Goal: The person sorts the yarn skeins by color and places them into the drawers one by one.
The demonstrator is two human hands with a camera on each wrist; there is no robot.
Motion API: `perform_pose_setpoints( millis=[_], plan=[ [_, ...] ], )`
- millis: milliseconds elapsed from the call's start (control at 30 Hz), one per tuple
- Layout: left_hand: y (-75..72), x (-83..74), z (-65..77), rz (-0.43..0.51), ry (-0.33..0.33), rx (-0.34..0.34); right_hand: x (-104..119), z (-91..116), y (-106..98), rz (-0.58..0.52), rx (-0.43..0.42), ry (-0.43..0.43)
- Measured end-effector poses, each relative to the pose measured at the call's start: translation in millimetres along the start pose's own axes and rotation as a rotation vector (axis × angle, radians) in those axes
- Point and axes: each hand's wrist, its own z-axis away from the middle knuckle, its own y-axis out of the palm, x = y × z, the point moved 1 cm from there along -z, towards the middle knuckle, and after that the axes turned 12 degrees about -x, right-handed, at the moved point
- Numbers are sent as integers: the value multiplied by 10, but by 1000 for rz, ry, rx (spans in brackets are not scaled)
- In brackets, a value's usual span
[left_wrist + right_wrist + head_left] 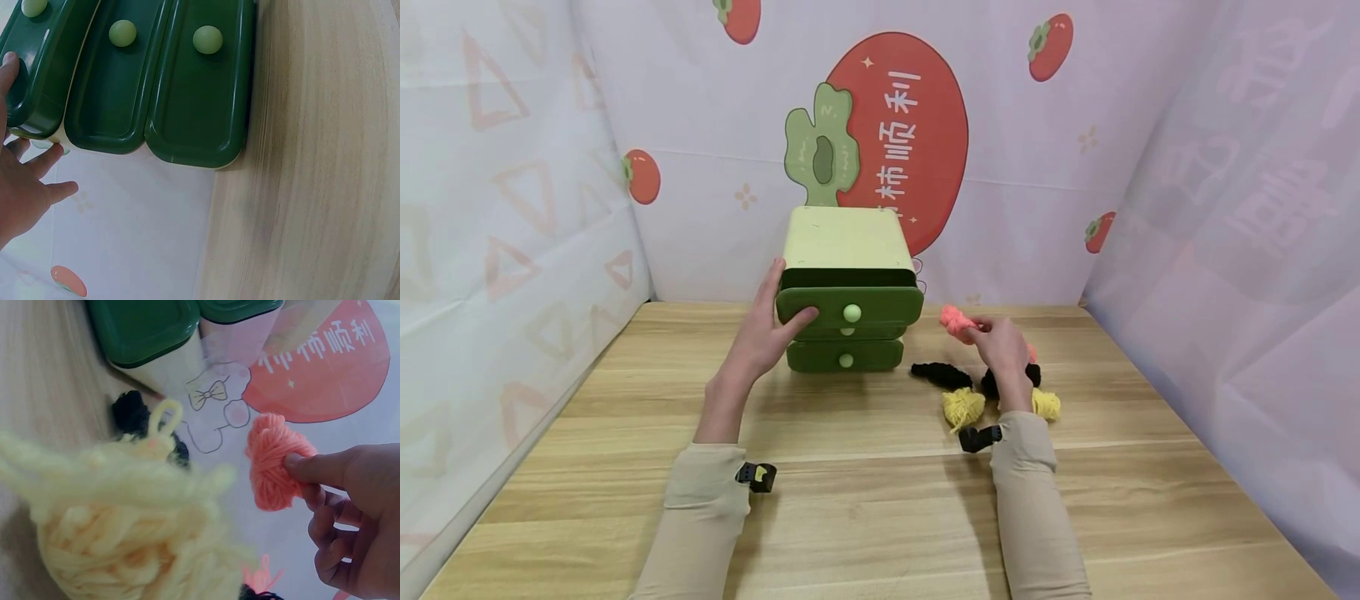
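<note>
A small cabinet [848, 237] with a cream top and green drawers stands on the table. Its top drawer [880, 308] is pulled partway out. My left hand [758, 333] rests at the cabinet's left side, thumb laid over the drawer front and the other fingers spread straight along the side. To the right of the cabinet my right hand [1002, 343] pinches a coral-pink yarn bundle [275, 464] between thumb and fingers, raised above the other yarn. Below it lie a black yarn bundle [942, 375] and a yellow yarn bundle [962, 408].
Beside the right wrist are another yellow bundle [1047, 405], another black bundle [1033, 373] and a bit of pink yarn [1032, 354], partly hidden by the arm. Printed cloth walls [700, 233] bound the wooden table [865, 517] at the back and both sides.
</note>
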Motion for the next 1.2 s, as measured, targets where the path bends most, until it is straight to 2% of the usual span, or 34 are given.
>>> perform_pose_setpoints(
  millis=[167, 400, 667, 1200],
  plan=[
    [-1, 3, 0, 8, -1, 1, 54, -5, -46, -9, -50, -38],
    [-2, 2, -4, 13, -3, 6, 142, -1, -118, -31, -88, -26],
    [-18, -5, -3, 17, -7, 7, 298, 3, -210, -87, -127, -51],
    [-7, 2, -7, 15, 2, 7, 554, 90, -404, -149, -257, -170]
  ],
)
